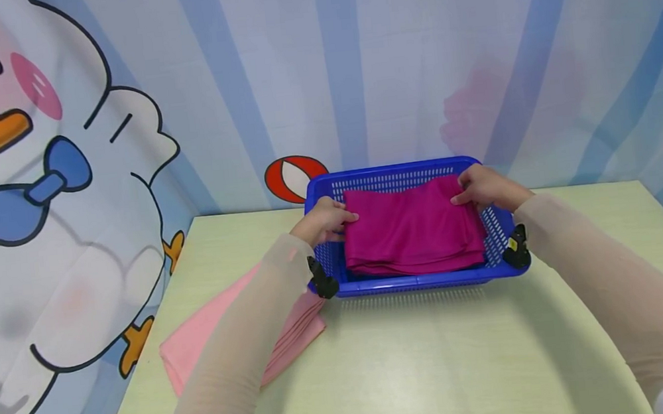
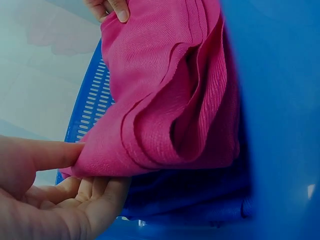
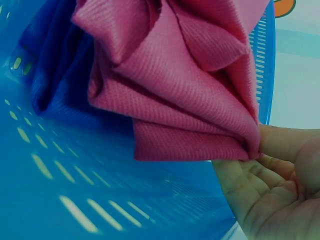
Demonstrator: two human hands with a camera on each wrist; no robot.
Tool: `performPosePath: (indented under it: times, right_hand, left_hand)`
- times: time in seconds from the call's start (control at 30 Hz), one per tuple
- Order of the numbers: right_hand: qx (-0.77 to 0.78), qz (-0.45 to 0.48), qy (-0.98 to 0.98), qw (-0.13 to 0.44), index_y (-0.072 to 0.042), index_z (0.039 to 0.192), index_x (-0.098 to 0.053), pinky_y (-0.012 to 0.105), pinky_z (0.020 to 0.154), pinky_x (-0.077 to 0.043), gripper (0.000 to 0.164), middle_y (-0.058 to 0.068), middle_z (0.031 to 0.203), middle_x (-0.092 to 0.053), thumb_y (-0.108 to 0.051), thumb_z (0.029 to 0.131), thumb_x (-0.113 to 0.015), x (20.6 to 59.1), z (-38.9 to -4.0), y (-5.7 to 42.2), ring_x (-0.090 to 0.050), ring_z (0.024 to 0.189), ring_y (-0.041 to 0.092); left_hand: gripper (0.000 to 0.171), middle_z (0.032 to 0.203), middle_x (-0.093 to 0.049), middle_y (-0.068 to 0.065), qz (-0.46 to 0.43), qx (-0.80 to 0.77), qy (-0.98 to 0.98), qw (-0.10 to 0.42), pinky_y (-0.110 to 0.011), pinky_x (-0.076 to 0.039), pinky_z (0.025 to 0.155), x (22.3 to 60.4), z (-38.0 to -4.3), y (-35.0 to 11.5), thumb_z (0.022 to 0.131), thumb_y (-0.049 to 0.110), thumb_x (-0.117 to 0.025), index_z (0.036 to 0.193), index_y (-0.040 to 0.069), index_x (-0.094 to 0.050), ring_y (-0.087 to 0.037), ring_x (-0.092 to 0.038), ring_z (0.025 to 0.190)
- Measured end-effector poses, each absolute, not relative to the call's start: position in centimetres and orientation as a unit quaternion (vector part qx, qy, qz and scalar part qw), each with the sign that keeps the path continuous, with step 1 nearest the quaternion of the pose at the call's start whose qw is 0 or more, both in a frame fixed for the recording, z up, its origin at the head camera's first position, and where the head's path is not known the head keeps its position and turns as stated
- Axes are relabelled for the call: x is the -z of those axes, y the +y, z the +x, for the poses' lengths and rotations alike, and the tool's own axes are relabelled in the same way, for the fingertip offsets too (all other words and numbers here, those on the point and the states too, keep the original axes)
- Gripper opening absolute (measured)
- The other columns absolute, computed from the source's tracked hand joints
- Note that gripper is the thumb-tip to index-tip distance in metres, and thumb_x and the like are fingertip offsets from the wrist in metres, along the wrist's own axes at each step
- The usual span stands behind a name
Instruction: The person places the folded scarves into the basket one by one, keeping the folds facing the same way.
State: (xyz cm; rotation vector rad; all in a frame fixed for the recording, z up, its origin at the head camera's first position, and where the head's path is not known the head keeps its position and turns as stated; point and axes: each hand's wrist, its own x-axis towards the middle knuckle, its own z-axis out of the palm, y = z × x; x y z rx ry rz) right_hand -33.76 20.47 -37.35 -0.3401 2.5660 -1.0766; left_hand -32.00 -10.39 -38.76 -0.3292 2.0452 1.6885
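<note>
A folded magenta cloth [image 1: 411,229] lies inside the blue plastic basket [image 1: 428,281], its layers loosely stacked. My left hand [image 1: 325,221] pinches its left edge, thumb on top and fingers beneath, as the left wrist view also shows. At the far right corner, my right hand [image 1: 488,188] pinches the cloth between thumb and fingers. Under the magenta cloth, a dark blue cloth [image 3: 75,95] shows in the right wrist view. Beside the basket, a folded pink cloth [image 1: 211,328] lies on the table, partly hidden by my left forearm.
The basket stands on a pale wooden table [image 1: 419,365], near its back edge. Behind it hangs a striped blue and white backdrop [image 1: 395,61] with a cartoon duck at the left. Small black devices [image 1: 322,279] sit at both wrists, close to the basket's rim.
</note>
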Motion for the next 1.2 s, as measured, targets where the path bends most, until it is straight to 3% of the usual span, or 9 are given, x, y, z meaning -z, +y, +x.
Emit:
performPosePath:
  times: [0.33, 0.7, 0.93, 1.03, 1.13, 1.2]
  right_hand:
    - [0.395, -0.118, 0.894, 0.176, -0.010, 0.066, -0.036, 0.026, 0.049, -0.038, 0.042, -0.003, 0.058, -0.032, 0.000, 0.094, -0.066, 37.34, -33.53, 20.35, -0.040, 0.052, 0.012]
    - [0.379, -0.119, 0.902, 0.167, -0.008, 0.068, -0.038, 0.025, 0.051, -0.045, 0.039, 0.000, 0.060, -0.036, 0.001, 0.094, -0.065, 37.41, -33.65, 20.12, -0.048, 0.054, 0.013]
    - [0.374, -0.120, 0.905, 0.163, -0.008, 0.067, -0.037, 0.024, 0.049, -0.042, 0.040, -0.002, 0.058, -0.034, 0.001, 0.093, -0.066, 37.62, -33.83, 20.07, -0.045, 0.053, 0.012]
    - [0.369, -0.124, 0.906, 0.164, -0.009, 0.066, -0.035, 0.024, 0.049, -0.043, 0.042, -0.002, 0.058, -0.032, 0.002, 0.093, -0.066, 37.68, -33.94, 20.03, -0.045, 0.053, 0.012]
    - [0.345, -0.131, 0.915, 0.163, -0.010, 0.066, -0.034, 0.024, 0.050, -0.044, 0.043, -0.001, 0.060, -0.032, 0.002, 0.093, -0.066, 37.71, -34.04, 19.94, -0.044, 0.054, 0.013]
    - [0.326, -0.134, 0.922, 0.160, -0.009, 0.067, -0.036, 0.025, 0.051, -0.045, 0.042, -0.001, 0.060, -0.033, 0.001, 0.093, -0.066, 37.71, -34.08, 19.87, -0.044, 0.055, 0.013]
  left_hand:
    - [0.052, 0.135, -0.053, -0.023, -0.113, -0.603, 0.752, 0.242, -0.051, -0.048, 0.100, 38.83, -32.11, -10.50, 0.098, 0.000, -0.061, 0.145, -0.006, -0.040, -0.036, -0.058, 0.122]
    - [0.045, 0.133, -0.052, -0.024, -0.114, -0.586, 0.764, 0.244, -0.051, -0.049, 0.099, 38.56, -32.04, -10.28, 0.098, -0.003, -0.058, 0.139, -0.006, -0.040, -0.038, -0.058, 0.121]
    - [0.047, 0.140, -0.047, -0.024, -0.112, -0.577, 0.770, 0.247, -0.053, -0.046, 0.102, 38.50, -32.02, -10.26, 0.099, -0.004, -0.056, 0.142, -0.006, -0.038, -0.040, -0.052, 0.128]
    - [0.034, 0.137, -0.048, -0.025, -0.110, -0.576, 0.771, 0.248, -0.054, -0.045, 0.102, 38.55, -32.08, -10.26, 0.098, -0.005, -0.056, 0.129, -0.005, -0.043, -0.042, -0.051, 0.129]
    - [0.016, 0.124, -0.053, -0.022, -0.109, -0.575, 0.771, 0.249, -0.055, -0.045, 0.101, 38.65, -32.15, -10.26, 0.098, -0.006, -0.056, 0.106, -0.001, -0.043, -0.042, -0.052, 0.127]
    - [0.021, 0.112, -0.053, -0.018, -0.110, -0.575, 0.771, 0.250, -0.054, -0.046, 0.101, 38.72, -32.17, -10.26, 0.098, -0.006, -0.056, 0.093, 0.003, -0.038, -0.041, -0.053, 0.125]
